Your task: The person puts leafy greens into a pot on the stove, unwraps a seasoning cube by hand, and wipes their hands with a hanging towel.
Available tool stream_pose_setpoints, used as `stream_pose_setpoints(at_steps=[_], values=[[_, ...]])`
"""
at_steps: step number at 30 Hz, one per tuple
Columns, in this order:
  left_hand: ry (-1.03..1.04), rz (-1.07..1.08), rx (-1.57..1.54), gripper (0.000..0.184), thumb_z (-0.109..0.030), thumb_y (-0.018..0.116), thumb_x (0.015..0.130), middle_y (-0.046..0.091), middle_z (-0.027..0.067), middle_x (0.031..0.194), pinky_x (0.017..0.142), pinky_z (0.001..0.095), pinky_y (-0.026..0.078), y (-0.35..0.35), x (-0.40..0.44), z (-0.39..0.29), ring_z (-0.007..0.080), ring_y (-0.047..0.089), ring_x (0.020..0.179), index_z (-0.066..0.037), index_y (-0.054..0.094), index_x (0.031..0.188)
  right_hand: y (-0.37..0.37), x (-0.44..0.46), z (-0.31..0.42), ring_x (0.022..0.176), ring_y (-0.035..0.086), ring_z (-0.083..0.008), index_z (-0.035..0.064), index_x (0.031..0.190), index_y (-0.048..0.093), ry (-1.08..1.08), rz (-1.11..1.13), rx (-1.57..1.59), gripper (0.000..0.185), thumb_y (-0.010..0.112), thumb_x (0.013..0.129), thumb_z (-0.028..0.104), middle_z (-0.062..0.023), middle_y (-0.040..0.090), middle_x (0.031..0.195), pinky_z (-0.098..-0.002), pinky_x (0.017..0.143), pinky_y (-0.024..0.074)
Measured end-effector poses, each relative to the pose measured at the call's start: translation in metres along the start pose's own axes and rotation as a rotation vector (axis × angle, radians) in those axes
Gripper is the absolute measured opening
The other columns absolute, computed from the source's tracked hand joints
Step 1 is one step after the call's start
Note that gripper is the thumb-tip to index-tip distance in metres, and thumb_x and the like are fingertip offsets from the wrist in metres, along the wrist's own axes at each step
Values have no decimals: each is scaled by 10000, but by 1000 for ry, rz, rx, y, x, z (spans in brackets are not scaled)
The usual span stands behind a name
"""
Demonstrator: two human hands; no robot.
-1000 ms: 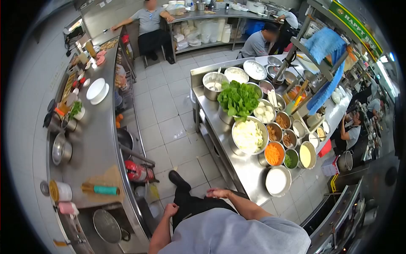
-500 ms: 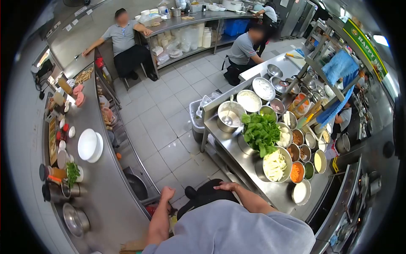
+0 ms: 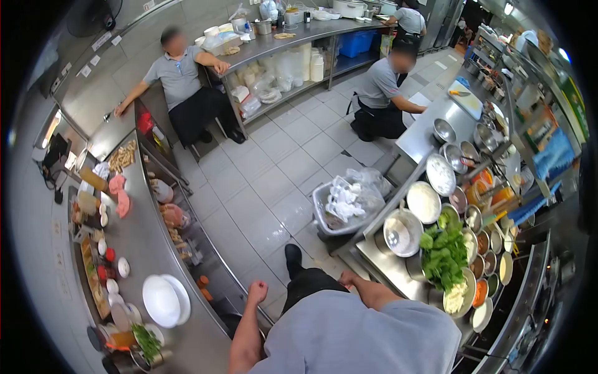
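Observation:
My left hand (image 3: pixel 258 292) is closed in a loose fist beside the left steel counter (image 3: pixel 205 349), with nothing visible in it. White bowls (image 3: pixel 163 302) sit on that counter. Close to my right thigh hangs my right hand (image 3: pixel 349 278), its fingers too indistinct to read. The nearest thing to it is the right steel counter (image 3: pixel 372 252), where a steel pot with a ladle (image 3: pixel 402 234), a pot of leafy greens (image 3: pixel 445 255) and a bowl of pale cut vegetables (image 3: pixel 456 299) stand. My black shoe (image 3: pixel 294 258) is forward on the tiles.
A lined bin (image 3: pixel 336 224) with plastic bags stands at the right counter's corner. One person (image 3: pixel 187 93) sits at the far left; another person (image 3: pixel 383 93) crouches by the far counter end, and a third (image 3: pixel 408 22) stands behind. Tiled floor (image 3: pixel 249 181) runs between the counters.
My view has moved forward along the aisle, bringing the bin and crouching person nearer. One foot is now out in front. My right hand has left the front of my thigh for its side.

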State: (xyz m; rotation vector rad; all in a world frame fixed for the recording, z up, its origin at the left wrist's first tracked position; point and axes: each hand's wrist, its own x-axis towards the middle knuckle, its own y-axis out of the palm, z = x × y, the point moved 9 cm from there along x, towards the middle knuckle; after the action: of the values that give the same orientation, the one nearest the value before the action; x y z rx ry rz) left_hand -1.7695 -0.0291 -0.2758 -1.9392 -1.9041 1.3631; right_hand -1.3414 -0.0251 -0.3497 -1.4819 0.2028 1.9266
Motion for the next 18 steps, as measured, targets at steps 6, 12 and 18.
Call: stream_pose_setpoints(at_steps=[6,12,18], values=[[-173,-34,-105,183,-195,582,810,669,122,717,646,373,501,-68,95,59,231,646,676,-32,660,783,-32,156,137,755,656,-383,12,859,692,-578,-113,-554,292,586,752,262,-233,672,849,-462,673,516],[-273,-117,-94,182,-152,553,841,637,121,683,618,356,485,-122,122,37,200,606,643,-8,663,814,-172,106,330,738,655,-350,5,825,684,-556,-315,-116,285,588,754,264,-214,667,782,-422,704,517],[-264,25,-48,202,-130,514,833,664,120,757,630,366,511,-158,194,33,237,636,672,-19,676,884,-232,138,355,697,651,-338,14,785,680,-461,-468,19,259,595,745,255,-203,656,719,-418,662,512]])
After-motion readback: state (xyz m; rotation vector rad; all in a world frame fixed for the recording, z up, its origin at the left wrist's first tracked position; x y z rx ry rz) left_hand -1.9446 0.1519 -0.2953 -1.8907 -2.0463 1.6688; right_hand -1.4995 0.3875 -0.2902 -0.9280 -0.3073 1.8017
